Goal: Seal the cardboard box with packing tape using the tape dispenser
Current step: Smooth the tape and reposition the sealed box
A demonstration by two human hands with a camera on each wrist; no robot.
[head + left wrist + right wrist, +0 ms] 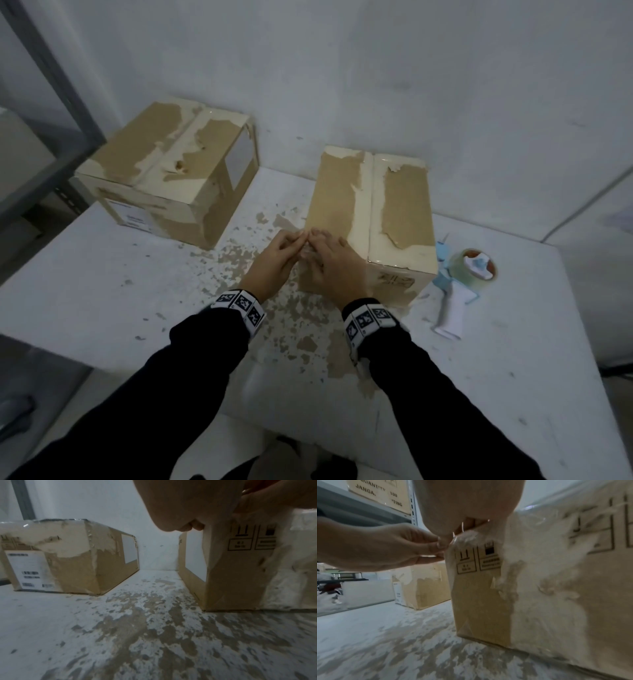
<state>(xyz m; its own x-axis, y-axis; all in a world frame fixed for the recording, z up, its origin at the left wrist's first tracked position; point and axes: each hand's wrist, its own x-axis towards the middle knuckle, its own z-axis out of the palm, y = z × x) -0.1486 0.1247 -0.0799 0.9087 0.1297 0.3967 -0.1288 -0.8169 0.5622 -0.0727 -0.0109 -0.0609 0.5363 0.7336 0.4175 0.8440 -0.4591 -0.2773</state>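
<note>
The cardboard box point(394, 205) with torn, peeled top faces stands upright on the white table point(102, 291). Both hands meet at its near left top corner. My left hand point(301, 238) pinches a strip of clear tape point(462, 536) at that corner, thumb against fingertips point(439, 546). My right hand point(317, 240) lies over the box's front face with bent fingers on the same strip. The strip runs down the corner past the printed handling symbols point(240, 539). The tape dispenser point(462, 284), with a white handle and a clear roll, lies on the table right of the box, held by neither hand.
A second worn cardboard box point(164, 171) sits at the back left, a hand's width from the first. A grey metal shelf point(41, 102) stands left of the table. The tabletop's paint is flaked brown in front of the boxes. A wall is close behind.
</note>
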